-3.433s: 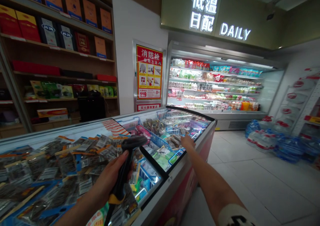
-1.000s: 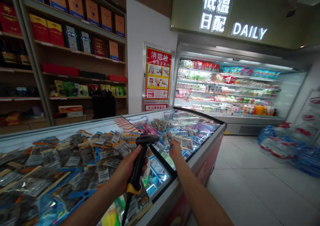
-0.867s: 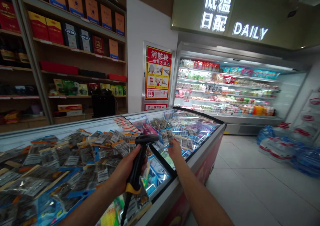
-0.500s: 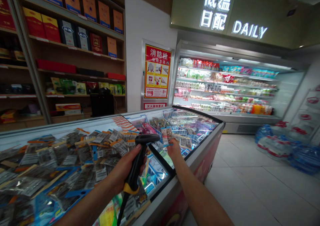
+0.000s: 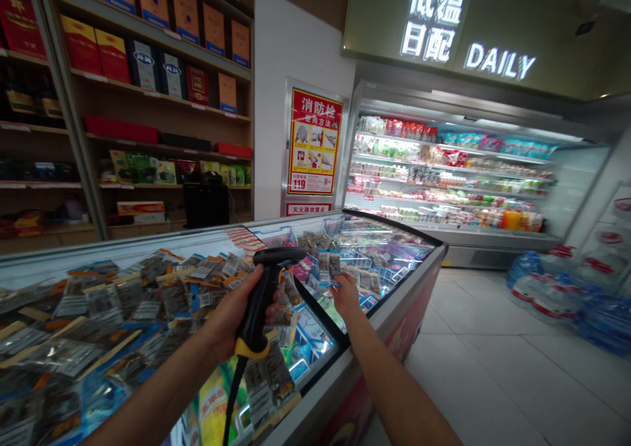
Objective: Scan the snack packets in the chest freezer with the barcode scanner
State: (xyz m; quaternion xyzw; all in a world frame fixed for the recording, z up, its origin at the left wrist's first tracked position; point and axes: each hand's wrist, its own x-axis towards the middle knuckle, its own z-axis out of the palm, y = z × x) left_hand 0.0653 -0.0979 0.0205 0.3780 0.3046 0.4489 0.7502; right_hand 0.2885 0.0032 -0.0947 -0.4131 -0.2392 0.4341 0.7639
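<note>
- Far to the left, behind the left hand (image 5: 235, 311), there is a wooden shelf (image 5: 177, 115), which carries boxes and small bags.
- Nearer, to the left of this same hand, many small flat packets (image 5: 106, 300) lie in a loose heap on the glass of the freezer (image 5: 330, 380).
- The left hand is closed around the black handle of a barcode scanner (image 5: 256, 305); the scanner's head is above the hand and points to the right, and a dark cord (image 5: 231, 393) hangs below.
- Under the left hand, a yellow-green bag (image 5: 213, 408) is visible.
- Beyond both hands, a red and yellow poster (image 5: 313, 142) is on the wall.
- A single packet (image 5: 329, 265) is at the fingertips of the right hand (image 5: 344, 295), which holds its lower part narrowly; it stands before the scanner, apart from it.
- Far to the right of the right hand, large water bottles (image 5: 547, 280) stand on the floor.
</note>
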